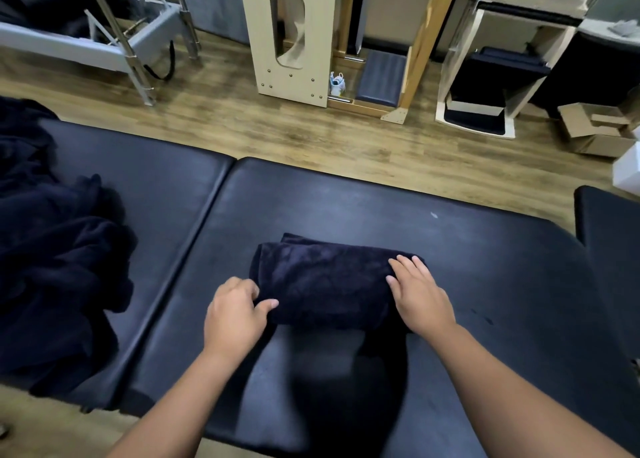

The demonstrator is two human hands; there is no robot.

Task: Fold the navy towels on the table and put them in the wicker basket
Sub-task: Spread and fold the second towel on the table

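Observation:
A folded navy towel (322, 281) lies as a thick bundle in the middle of the black padded table (485, 284). My left hand (235, 315) pinches the towel's left end between thumb and curled fingers. My right hand (419, 295) lies flat on the towel's right end, fingers straight and pressing down. A heap of unfolded navy towels (52, 250) covers the table's left part. No wicker basket is in view.
Beyond the table's far edge is wooden floor (277, 128). A pale wooden panel with a cut-out (287, 35), a metal-framed bench (104, 42), white shelves (491, 77) and an open cardboard box (595, 128) stand at the back. Another black pad (609, 222) lies at the right.

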